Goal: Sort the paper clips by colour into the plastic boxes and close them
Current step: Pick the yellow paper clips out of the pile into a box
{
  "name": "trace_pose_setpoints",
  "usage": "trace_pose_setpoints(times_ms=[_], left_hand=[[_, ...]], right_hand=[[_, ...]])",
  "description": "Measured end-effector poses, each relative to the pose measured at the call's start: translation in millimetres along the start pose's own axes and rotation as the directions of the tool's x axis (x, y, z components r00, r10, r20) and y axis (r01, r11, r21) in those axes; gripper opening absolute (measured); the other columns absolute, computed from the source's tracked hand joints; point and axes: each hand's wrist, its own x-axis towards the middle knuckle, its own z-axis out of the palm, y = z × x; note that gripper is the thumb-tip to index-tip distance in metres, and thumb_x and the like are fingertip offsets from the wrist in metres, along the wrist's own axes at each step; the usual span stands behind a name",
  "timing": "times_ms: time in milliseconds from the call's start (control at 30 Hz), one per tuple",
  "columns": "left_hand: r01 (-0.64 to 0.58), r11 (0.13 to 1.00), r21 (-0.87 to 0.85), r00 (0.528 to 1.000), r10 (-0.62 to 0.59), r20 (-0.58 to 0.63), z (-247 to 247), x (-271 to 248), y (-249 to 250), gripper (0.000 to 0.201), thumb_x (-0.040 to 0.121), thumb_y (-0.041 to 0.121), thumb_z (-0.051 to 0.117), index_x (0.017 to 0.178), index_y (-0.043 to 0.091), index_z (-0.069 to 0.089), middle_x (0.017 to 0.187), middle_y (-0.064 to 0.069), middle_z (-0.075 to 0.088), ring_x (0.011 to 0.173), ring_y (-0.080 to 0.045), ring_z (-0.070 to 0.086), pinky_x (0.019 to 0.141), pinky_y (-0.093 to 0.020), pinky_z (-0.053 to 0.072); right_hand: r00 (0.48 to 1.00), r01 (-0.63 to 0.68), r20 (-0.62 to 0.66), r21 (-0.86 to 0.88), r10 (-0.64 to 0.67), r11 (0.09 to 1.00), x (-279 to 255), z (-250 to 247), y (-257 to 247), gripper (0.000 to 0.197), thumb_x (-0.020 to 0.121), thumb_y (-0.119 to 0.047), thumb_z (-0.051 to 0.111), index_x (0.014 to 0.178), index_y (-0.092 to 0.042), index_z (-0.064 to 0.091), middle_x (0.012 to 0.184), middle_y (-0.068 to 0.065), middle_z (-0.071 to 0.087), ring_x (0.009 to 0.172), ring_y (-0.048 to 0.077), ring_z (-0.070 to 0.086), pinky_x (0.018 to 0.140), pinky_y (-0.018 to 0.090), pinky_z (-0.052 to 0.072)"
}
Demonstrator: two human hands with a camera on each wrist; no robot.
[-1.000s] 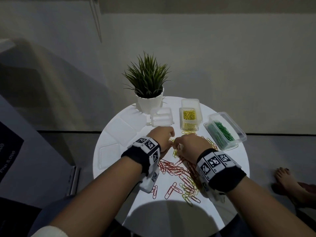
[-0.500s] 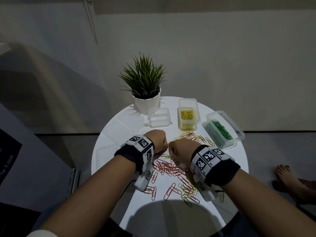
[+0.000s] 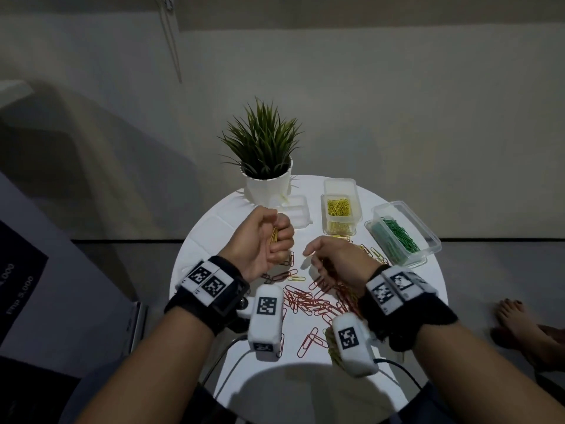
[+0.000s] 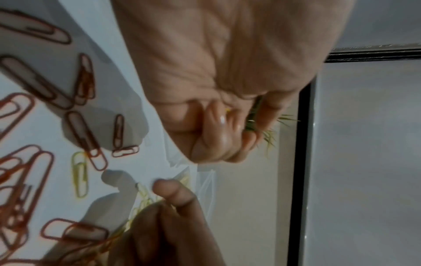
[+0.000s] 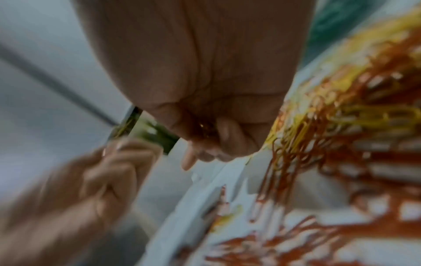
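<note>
My left hand (image 3: pixel 270 240) is raised over the table's far left part, fingers curled round a small bunch of yellow paper clips (image 3: pixel 274 236). In the left wrist view the left hand (image 4: pixel 225 129) is a closed fist. My right hand (image 3: pixel 324 261) hovers over the mixed pile, its fingers curled on a few clips; the right wrist view, though blurred, shows a clip inside the curled right hand (image 5: pixel 209 133). Red clips (image 3: pixel 305 301) with some yellow ones lie mid-table. One clear box holds yellow clips (image 3: pixel 338 215), another green clips (image 3: pixel 400 237), and a third box (image 3: pixel 295 214) looks empty.
A potted plant (image 3: pixel 264 154) stands at the back of the round white table (image 3: pixel 428 289). Flat clear lids (image 3: pixel 208 237) lie on its left side. Cables hang off the near edge. A person's bare foot (image 3: pixel 519 319) rests on the floor at right.
The two hands were together over the pile; now they have parted. The left hand has lifted and turned, showing yellow clips in its grip. The right hand stays low over the pile.
</note>
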Motion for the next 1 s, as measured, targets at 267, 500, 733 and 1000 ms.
trace_pose_setpoints(times_ms=[267,500,733,1000], left_hand=[[0.143,0.928,0.343,0.964,-0.051,-0.263,-12.5,10.5,-10.1,0.030,0.101,0.019,0.035,0.074,0.013,0.046,0.054,0.004,0.035,0.037,-0.005,0.025,0.033,-0.015,0.018],[0.133,0.092,0.987,0.948,0.280,-0.154,-13.7,26.3,-11.3,0.012,0.091,0.026,0.060,0.094,0.017,0.068,0.072,0.012,0.051,0.067,-0.005,0.047,0.063,-0.023,0.035],[0.080,-0.139,0.987,0.985,0.161,-0.058,4.1,48.3,-9.1,0.016,0.084,0.030,0.070,0.098,0.021,0.071,0.077,0.010,0.047,0.076,-0.010,0.046,0.069,-0.024,0.036],[0.171,-0.160,0.972,0.981,0.115,-0.153,13.5,57.6,-28.0,0.015,0.082,0.030,0.073,0.079,0.018,0.065,0.088,0.000,0.068,0.081,-0.017,0.059,0.069,-0.025,0.042]], right_hand=[[1.000,-0.013,-0.023,-0.922,-0.021,0.386,24.9,27.2,15.2,0.025,0.089,-0.036,0.059,0.104,-0.017,0.052,0.107,0.005,0.062,0.100,0.025,0.058,0.085,0.036,0.049],[0.999,-0.030,-0.018,-0.939,0.039,0.341,25.2,22.0,16.5,0.027,0.091,-0.026,0.055,0.109,-0.007,0.059,0.111,0.010,0.064,0.103,0.026,0.061,0.088,0.034,0.051],[0.995,-0.095,-0.067,-0.837,0.072,0.538,7.0,2.3,13.1,0.020,0.093,-0.025,0.048,0.077,-0.013,0.048,0.081,0.007,0.055,0.077,0.023,0.053,0.066,0.030,0.042],[0.995,-0.090,-0.003,0.383,0.098,0.919,3.1,-31.0,10.3,0.022,0.090,-0.016,0.033,0.075,-0.011,0.048,0.058,0.007,0.046,0.045,0.017,0.032,0.041,0.022,0.018]])
